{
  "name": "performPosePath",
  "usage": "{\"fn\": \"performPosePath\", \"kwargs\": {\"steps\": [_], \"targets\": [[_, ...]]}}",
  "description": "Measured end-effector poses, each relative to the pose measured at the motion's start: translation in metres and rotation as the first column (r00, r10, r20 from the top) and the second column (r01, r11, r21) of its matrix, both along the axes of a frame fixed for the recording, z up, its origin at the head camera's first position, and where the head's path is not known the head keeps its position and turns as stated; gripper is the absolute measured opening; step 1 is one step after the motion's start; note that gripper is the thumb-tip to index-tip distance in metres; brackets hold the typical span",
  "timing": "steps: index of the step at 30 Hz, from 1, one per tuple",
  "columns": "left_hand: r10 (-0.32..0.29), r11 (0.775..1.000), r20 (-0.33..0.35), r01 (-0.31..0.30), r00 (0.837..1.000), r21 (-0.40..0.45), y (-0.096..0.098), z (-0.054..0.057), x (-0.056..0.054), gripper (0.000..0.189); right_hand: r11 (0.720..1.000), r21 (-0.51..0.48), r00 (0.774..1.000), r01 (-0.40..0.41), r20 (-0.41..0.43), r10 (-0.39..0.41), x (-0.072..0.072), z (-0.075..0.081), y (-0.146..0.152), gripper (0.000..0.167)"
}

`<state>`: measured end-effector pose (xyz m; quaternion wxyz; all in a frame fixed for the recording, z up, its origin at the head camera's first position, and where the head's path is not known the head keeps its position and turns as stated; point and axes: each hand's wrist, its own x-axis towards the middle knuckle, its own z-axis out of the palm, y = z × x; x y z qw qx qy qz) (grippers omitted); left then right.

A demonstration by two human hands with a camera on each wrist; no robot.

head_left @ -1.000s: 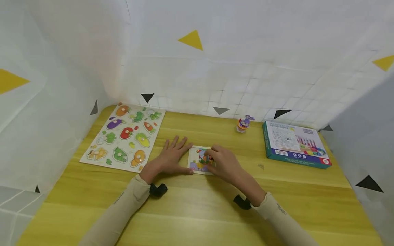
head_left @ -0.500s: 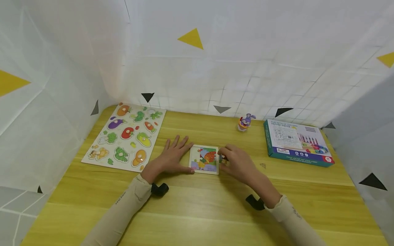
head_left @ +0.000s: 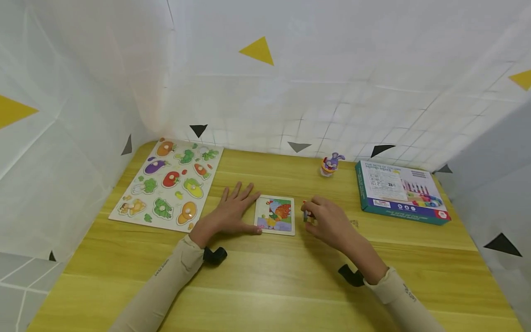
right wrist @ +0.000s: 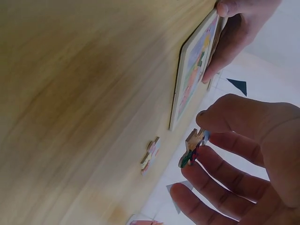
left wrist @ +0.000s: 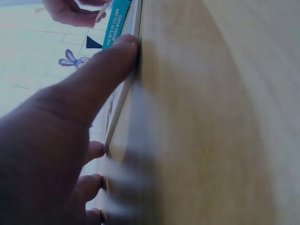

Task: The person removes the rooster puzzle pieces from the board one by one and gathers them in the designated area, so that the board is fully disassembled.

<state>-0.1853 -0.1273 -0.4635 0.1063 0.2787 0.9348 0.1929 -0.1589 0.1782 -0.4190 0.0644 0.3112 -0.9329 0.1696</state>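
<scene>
My left hand (head_left: 232,214) lies with spread fingers at the left side of a small jigsaw puzzle (head_left: 261,211) in a pale frame. Its thumb (left wrist: 101,65) presses on the frame's edge. Inside the frame a red hen picture shows, with a bare pale strip at its left. Just right of the frame, above the table, my right hand (head_left: 332,225) pinches a colourful puzzle piece (right wrist: 193,147) between thumb and fingers. Another puzzle piece (right wrist: 150,154) lies on the table below that hand in the right wrist view; I cannot make it out clearly in the head view.
A vegetable peg board (head_left: 202,203) lies at the left of the wooden table. A purple rabbit figure (head_left: 332,163) stands at the back. At the right lies a boxed bead set (head_left: 402,191). White sheeting (head_left: 332,69) surrounds the table behind and at the sides.
My right hand has moved right, off the puzzle, with a piece between its fingers, uncovering the hen picture. The left hand has stayed in place.
</scene>
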Motion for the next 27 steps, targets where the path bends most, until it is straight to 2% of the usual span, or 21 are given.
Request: {"fn": "performPosePath", "kwargs": {"steps": [20, 27], "targets": [[0.001, 1.000, 0.008, -0.001, 1.000, -0.002, -0.001, -0.001, 0.000, 0.108, 0.998, 0.047, 0.997, 0.035, 0.063, -0.038, -0.007, -0.014, 0.002, 0.026], [-0.001, 1.000, 0.012, 0.000, 1.000, 0.006, 0.000, 0.000, 0.000, 0.107, 0.998, 0.048, 0.998, 0.033, 0.060, -0.035, -0.008, -0.018, 0.004, 0.026]]}}
